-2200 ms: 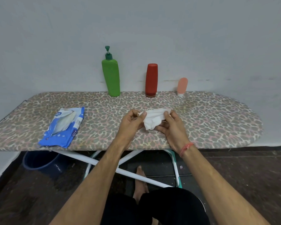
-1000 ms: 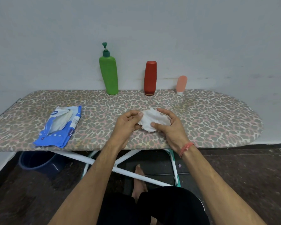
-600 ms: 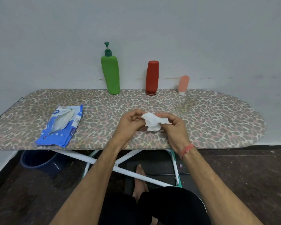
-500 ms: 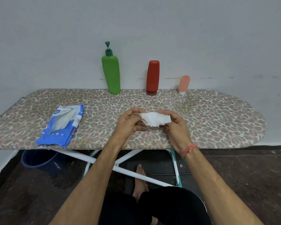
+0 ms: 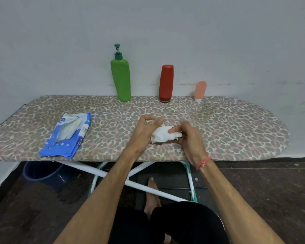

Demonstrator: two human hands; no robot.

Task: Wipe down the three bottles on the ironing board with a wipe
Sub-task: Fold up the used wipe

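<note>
Right hand [image 5: 188, 136]: pinches the bunched wipe [image 5: 165, 134].
Left hand [image 5: 144, 131]: fingers loosely curled, beside the wipe, holding nothing.
Bottles: upright, beyond both hands; red bottle [image 5: 166, 83] straight ahead, nearest.

Three bottles: green [image 5: 121, 80], red [image 5: 166, 83], pink [image 5: 200, 91]; one wipe [image 5: 163, 135]; one wipe pack [image 5: 67, 135].

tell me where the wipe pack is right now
In the head view the blue wipe pack lies flat on the left part of the ironing board, near its front edge, left of the left hand.
</note>
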